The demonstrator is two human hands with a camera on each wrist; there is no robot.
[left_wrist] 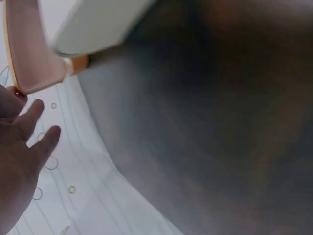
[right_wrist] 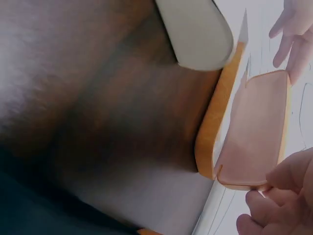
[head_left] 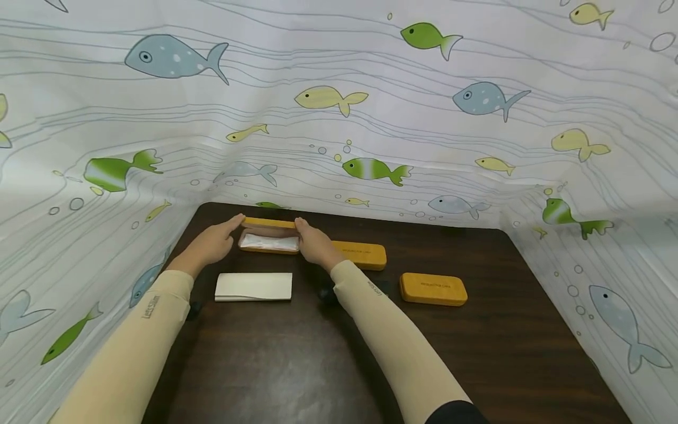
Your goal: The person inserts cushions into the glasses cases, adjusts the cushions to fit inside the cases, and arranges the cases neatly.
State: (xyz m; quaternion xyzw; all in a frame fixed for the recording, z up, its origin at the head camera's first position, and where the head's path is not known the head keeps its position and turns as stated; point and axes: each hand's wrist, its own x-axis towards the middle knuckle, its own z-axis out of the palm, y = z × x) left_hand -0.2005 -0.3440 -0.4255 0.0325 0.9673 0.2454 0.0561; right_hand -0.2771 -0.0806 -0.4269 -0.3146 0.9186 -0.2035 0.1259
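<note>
An orange-yellow glasses case (head_left: 270, 250) stands with its hinged lid raised at the back left of the table. Pinkish lining (right_wrist: 257, 125) shows inside the lid, and crumpled white material (head_left: 270, 242) lies in the base. My right hand (head_left: 316, 242) pinches the lid's right corner between thumb and finger. At the left corner, my left hand (head_left: 212, 242) holds the lid's edge, its other fingers (left_wrist: 48, 142) spread away from it; the thumb's exact placement is partly hidden. A folded white flat piece (head_left: 253, 287) lies in front of the case.
Two more closed orange-yellow cases lie to the right: one case (head_left: 362, 256) partly behind my right forearm, another case (head_left: 433, 289) nearer the front. A fish-patterned white sheet (head_left: 339, 141) rises around the dark table's (head_left: 296, 365) back and sides.
</note>
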